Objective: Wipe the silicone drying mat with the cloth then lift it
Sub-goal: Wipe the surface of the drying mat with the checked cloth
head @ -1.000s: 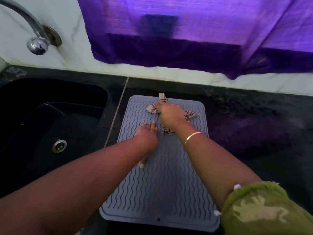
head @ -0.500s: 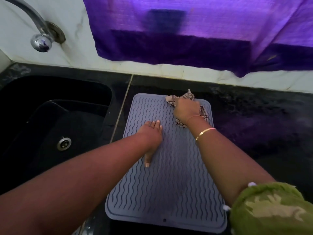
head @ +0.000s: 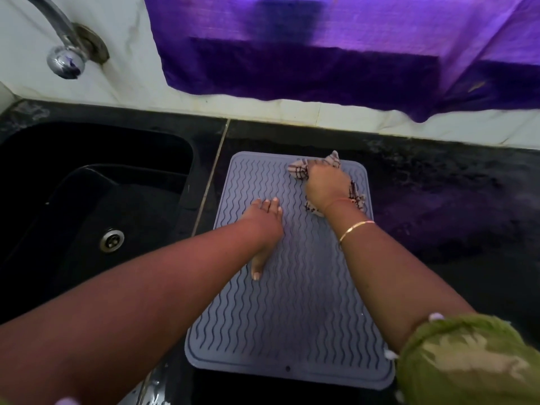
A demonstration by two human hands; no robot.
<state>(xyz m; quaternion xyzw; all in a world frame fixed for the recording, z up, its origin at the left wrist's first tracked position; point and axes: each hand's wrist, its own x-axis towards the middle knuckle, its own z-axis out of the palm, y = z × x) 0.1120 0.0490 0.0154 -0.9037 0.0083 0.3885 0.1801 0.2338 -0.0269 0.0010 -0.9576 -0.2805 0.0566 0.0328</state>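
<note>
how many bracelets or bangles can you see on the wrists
2, both on the right wrist: a thin red thread just behind the right hand, and a gold bangle further up. The left wrist shows none.

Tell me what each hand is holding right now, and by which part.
The right hand clutches the checked cloth bunched around its middle, ends sticking out. The left hand holds nothing; it lies flat on the drying mat.
</note>
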